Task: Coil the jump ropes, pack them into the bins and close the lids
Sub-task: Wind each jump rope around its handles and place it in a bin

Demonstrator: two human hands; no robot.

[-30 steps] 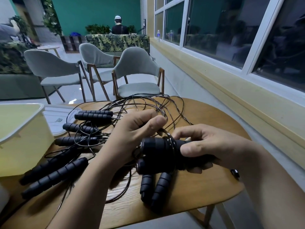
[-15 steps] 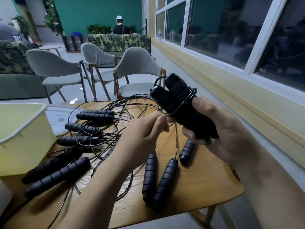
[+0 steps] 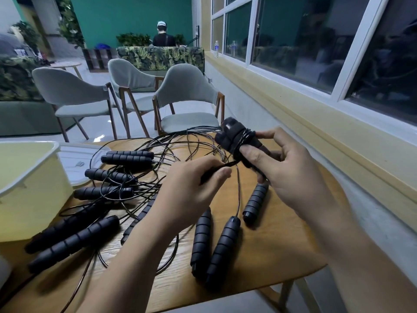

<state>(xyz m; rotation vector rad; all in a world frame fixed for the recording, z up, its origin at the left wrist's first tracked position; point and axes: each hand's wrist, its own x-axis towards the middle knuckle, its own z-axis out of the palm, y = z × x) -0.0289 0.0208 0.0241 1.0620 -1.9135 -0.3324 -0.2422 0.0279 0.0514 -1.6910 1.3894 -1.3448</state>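
Observation:
My right hand (image 3: 277,163) grips a pair of black jump-rope handles (image 3: 234,136) held together, with thin black cord wound around them. My left hand (image 3: 194,184) pinches a bunched length of that cord (image 3: 216,170) just left of the handles. Both hands hover above the round wooden table (image 3: 270,249). Several more black ribbed handles (image 3: 126,158) and tangled cords (image 3: 180,150) lie across the table. A pale yellow bin (image 3: 29,188) stands open at the left, with a white lid (image 3: 79,163) lying flat behind it.
Three handles (image 3: 223,242) lie near the table's front edge below my hands. Grey chairs (image 3: 187,102) stand beyond the table. A yellow window ledge (image 3: 316,123) runs along the right. A person sits far back, facing away.
My right hand lowered the wrapped handles slightly and tilted them flatter. My left hand moved down and now pinches a bunch of cord beside them.

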